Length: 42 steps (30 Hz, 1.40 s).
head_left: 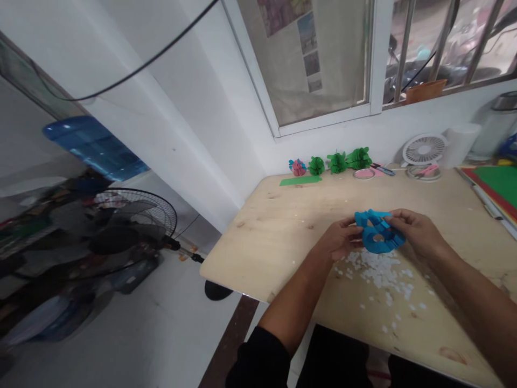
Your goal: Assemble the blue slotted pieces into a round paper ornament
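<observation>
Between my two hands is a blue folded-paper piece point(379, 245), curved into rings with pleated edges and a hole through its middle. My left hand point(341, 237) pinches its left side between thumb and fingers. On the opposite side, my right hand point(416, 226) grips the upper right edge of the same blue paper. Both hands hold it a little above the wooden table point(278, 231). Below it, many small white paper bits point(377, 272) lie scattered on the tabletop.
Along the wall stand several green paper figures point(337, 161) and a pink-and-blue one point(299, 168). A green paper strip point(299, 181), pliers-like tool point(383, 170), small white fan point(425, 149) and coloured sheets point(496, 183) lie nearby. A floor fan point(137, 215) stands left.
</observation>
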Each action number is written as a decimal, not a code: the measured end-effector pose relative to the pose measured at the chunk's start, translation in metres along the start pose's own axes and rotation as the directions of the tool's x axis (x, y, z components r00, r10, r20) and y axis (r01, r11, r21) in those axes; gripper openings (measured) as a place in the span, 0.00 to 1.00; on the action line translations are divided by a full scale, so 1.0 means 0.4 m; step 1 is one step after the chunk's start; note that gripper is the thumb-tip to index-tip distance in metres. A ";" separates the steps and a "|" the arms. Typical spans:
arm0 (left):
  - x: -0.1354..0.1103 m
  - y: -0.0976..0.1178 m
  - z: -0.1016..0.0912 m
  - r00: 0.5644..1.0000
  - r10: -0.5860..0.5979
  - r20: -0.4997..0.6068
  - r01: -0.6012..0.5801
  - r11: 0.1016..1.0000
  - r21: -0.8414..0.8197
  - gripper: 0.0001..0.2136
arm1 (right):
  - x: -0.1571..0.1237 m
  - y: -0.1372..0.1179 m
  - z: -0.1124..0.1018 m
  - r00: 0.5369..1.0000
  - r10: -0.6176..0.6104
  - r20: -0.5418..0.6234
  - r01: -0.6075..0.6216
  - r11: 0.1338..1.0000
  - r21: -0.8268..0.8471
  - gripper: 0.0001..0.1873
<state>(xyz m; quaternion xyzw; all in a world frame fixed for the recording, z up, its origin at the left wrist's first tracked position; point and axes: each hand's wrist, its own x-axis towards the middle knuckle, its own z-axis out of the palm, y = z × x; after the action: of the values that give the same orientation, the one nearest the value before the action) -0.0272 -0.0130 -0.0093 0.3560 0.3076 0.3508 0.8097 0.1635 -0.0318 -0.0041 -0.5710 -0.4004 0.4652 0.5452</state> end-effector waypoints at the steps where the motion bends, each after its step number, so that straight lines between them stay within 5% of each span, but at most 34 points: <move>1: 0.002 -0.001 -0.001 1.000 -0.006 -0.004 0.006 1.000 0.000 0.22 | 0.001 0.002 -0.001 1.000 -0.005 0.002 0.005 1.000 -0.006 0.27; 9: 0.015 -0.004 0.002 0.999 -0.011 -0.031 0.011 1.000 -0.002 0.19 | -0.004 0.011 0.005 0.999 -0.052 0.012 0.053 0.995 -0.079 0.28; 18: 0.024 -0.005 0.023 0.994 0.007 -0.108 -0.002 0.999 0.046 0.15 | -0.017 0.017 0.008 0.965 -0.261 0.014 0.248 0.900 -0.359 0.26; 31: 0.033 -0.020 0.017 0.994 0.077 -0.077 -0.074 0.996 0.040 0.21 | -0.010 -0.001 0.000 0.997 -0.074 -0.020 0.072 0.994 -0.085 0.27; 38: 0.040 -0.024 0.024 0.982 0.121 -0.149 -0.100 0.985 0.140 0.22 | -0.027 -0.004 0.014 0.985 -0.174 -0.013 0.170 0.972 -0.162 0.25; 42: 0.034 -0.023 0.035 0.967 0.168 -0.192 -0.131 0.973 0.191 0.32 | -0.032 -0.002 0.019 0.977 -0.212 -0.004 0.208 0.960 -0.188 0.24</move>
<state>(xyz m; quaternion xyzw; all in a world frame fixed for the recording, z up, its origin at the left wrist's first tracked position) -0.0058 -0.0119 -0.0123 0.4101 0.3921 0.4174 0.7098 0.1532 -0.0421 -0.0021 -0.5793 -0.4940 0.3583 0.5403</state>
